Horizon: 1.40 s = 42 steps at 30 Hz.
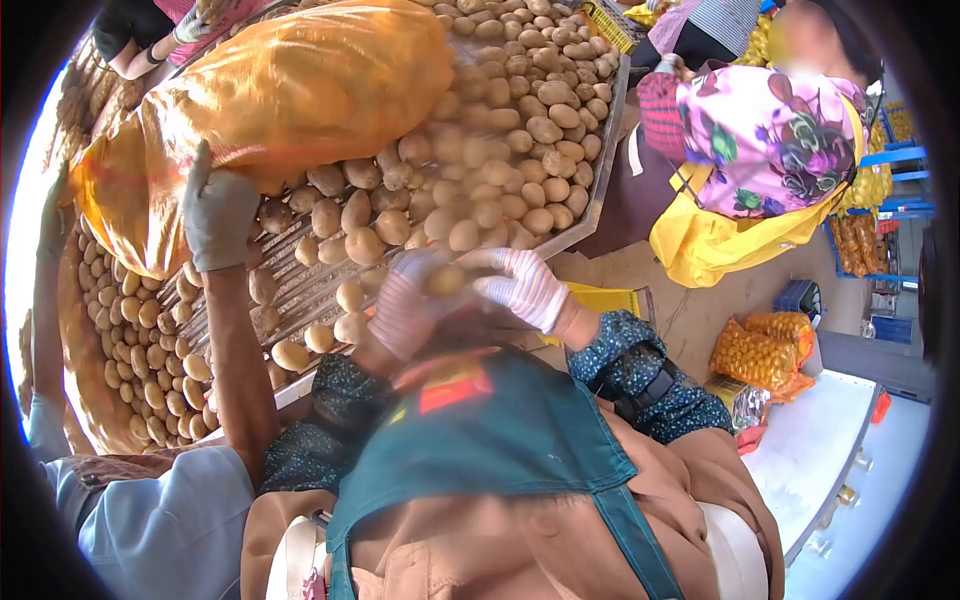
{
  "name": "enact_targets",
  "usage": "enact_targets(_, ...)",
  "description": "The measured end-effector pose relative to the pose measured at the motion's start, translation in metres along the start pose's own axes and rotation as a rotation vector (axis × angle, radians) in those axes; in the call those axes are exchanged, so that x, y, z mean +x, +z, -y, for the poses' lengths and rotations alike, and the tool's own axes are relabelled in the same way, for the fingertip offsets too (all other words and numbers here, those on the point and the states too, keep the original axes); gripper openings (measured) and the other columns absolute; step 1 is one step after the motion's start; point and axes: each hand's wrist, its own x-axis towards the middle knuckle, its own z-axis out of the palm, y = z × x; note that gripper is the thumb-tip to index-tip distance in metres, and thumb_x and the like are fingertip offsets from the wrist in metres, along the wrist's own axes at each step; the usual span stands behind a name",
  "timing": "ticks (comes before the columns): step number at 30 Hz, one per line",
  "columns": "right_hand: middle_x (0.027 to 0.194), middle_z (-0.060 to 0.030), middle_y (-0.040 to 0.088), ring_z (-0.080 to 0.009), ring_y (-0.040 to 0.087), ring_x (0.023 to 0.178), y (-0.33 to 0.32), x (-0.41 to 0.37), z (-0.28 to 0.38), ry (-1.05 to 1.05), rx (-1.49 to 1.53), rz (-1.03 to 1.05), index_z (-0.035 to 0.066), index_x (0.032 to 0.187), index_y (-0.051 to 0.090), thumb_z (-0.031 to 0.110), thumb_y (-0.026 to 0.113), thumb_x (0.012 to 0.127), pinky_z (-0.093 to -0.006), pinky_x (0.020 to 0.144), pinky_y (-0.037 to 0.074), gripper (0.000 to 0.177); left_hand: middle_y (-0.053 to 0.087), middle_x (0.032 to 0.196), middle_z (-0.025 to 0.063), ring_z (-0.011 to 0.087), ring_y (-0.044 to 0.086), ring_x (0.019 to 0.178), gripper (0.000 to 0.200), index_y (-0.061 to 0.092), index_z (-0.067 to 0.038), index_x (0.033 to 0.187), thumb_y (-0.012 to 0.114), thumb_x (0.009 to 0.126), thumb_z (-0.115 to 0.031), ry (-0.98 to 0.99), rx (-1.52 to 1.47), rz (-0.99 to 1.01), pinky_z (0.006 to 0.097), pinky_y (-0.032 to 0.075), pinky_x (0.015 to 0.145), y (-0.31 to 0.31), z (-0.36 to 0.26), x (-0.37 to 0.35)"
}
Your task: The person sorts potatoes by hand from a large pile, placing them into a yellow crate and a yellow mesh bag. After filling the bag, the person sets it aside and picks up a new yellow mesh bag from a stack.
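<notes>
My left hand (405, 305), in a pale striped glove and smeared by motion, is closed round a potato (445, 280) in front of my apron. On the potato's other side, my right hand (525, 287), in a matching striped glove, has its fingers curled against it. Both hands are at the near edge of a slatted sorting table, with loose potatoes (365, 245) lying just beyond them. Blur hides the exact contact of the fingertips.
At my left, a co-worker's grey-gloved hand (220, 215) grips a large orange mesh sack (300, 85) lying over the potatoes. Another person in a flowered top (765, 140) is at the right. Filled potato bags (760, 355) stand near a white surface (810, 430).
</notes>
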Motion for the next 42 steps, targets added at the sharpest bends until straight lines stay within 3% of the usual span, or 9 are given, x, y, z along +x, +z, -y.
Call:
enact_targets(4, 0.086, -0.0135, 0.070, -0.0192, 0.068, 0.083, -0.005, 0.001, 0.004, -0.134, -0.525, -0.037, 0.001, 0.110, 0.070, 0.020, 0.071, 0.083, -0.0339, 0.074, 0.055, 0.033, 0.060, 0.114, 0.0120, 0.0296, 0.059, 0.106, 0.057, 0.059, -0.008, 0.121, 0.083, 0.069, -0.002, 0.048, 0.042, 0.029, 0.0370, 0.048, 0.093, 0.004, -0.002, 0.003)
enact_targets(10, 0.082, -0.0155, 0.067, -0.0219, 0.068, 0.078, -0.020, 0.009, 0.023, 0.208, -0.151, 0.052, 0.000, 0.105, 0.069, 0.024, 0.071, 0.083, -0.0355, 0.070, 0.055, 0.033, 0.060, 0.113, 0.0083, 0.0231, 0.058, 0.108, 0.054, 0.059, -0.008, 0.122, 0.082, 0.073, -0.004, -0.103, -0.165, 0.057, 0.0353, 0.048, 0.094, 0.007, -0.011, 0.004)
enact_targets(16, 0.079, -0.0119, 0.066, -0.0182, 0.065, 0.069, -0.014, 0.018, 0.001, -0.121, -0.394, 0.065, -0.001, 0.096, 0.069, 0.017, 0.069, 0.083, -0.0325, 0.063, 0.054, 0.022, 0.059, 0.112, 0.0049, 0.0170, 0.057, 0.108, 0.054, 0.059, -0.007, 0.122, 0.083, 0.074, -0.008, -0.212, -0.174, 0.070, 0.0317, 0.047, 0.095, -0.001, -0.007, 0.004)
enact_targets(19, 0.080, -0.0142, 0.065, -0.0207, 0.065, 0.073, -0.012, 0.017, 0.019, 0.112, -0.181, 0.076, 0.001, 0.096, 0.068, 0.019, 0.069, 0.085, -0.0351, 0.068, 0.054, 0.022, 0.058, 0.115, 0.0048, 0.0164, 0.056, 0.110, 0.055, 0.058, -0.006, 0.124, 0.083, 0.075, -0.009, -0.423, -0.340, 0.123, 0.0302, 0.047, 0.096, -0.007, -0.017, 0.007)
enact_targets(25, 0.084, -0.0178, 0.067, -0.0342, 0.065, 0.088, -0.008, 0.025, 0.007, -0.046, -1.015, 0.058, 0.008, 0.103, 0.067, 0.015, 0.068, 0.083, -0.0442, 0.082, 0.051, 0.021, 0.062, 0.111, 0.0086, 0.0185, 0.061, 0.103, 0.040, 0.060, -0.005, 0.120, 0.072, 0.087, -0.024, -0.682, -1.090, -0.161, 0.0321, 0.052, 0.091, -0.003, 0.005, -0.007)
enact_targets(29, 0.107, -0.0168, 0.065, -0.0364, 0.061, 0.103, -0.009, 0.038, 0.004, -0.228, -1.099, 0.048, 0.009, 0.110, 0.065, 0.014, 0.065, 0.083, -0.0464, 0.090, 0.049, 0.028, 0.073, 0.099, 0.0126, 0.0324, 0.069, 0.081, 0.034, 0.065, -0.010, 0.116, 0.065, 0.095, -0.036, -0.811, -0.875, -0.474, 0.0447, 0.057, 0.071, -0.020, 0.060, -0.030)
enact_targets(31, 0.117, -0.0147, 0.062, -0.0346, 0.059, 0.110, -0.001, 0.056, 0.005, -0.439, -1.019, 0.042, 0.010, 0.114, 0.064, 0.014, 0.064, 0.083, -0.0456, 0.093, 0.049, 0.032, 0.065, 0.101, 0.0084, 0.0211, 0.063, 0.087, 0.031, 0.064, -0.007, 0.117, 0.060, 0.095, -0.028, -0.828, -0.885, -0.453, 0.0339, 0.054, 0.074, -0.036, 0.056, -0.040)
enact_targets(37, 0.138, -0.0140, 0.052, -0.0334, 0.055, 0.120, 0.049, 0.114, -0.009, -0.205, -1.053, 0.290, 0.014, 0.138, 0.048, 0.026, 0.068, 0.082, -0.0441, 0.102, 0.047, 0.061, 0.062, 0.102, 0.0049, 0.0146, 0.055, 0.097, 0.031, 0.063, -0.004, 0.112, 0.057, 0.097, -0.030, -0.758, -0.674, -0.645, 0.0300, 0.045, 0.088, -0.048, 0.068, -0.062)
enact_targets(42, 0.143, -0.0149, 0.049, -0.0359, 0.051, 0.127, 0.093, 0.128, -0.005, -0.052, -1.205, 0.204, 0.011, 0.139, 0.048, 0.054, 0.076, 0.072, -0.0458, 0.103, 0.045, 0.084, 0.061, 0.090, 0.0023, 0.0148, 0.056, 0.084, 0.026, 0.064, -0.007, 0.098, 0.068, 0.089, -0.030, -0.717, -0.418, -0.619, 0.0312, 0.048, 0.076, -0.060, 0.049, -0.060)
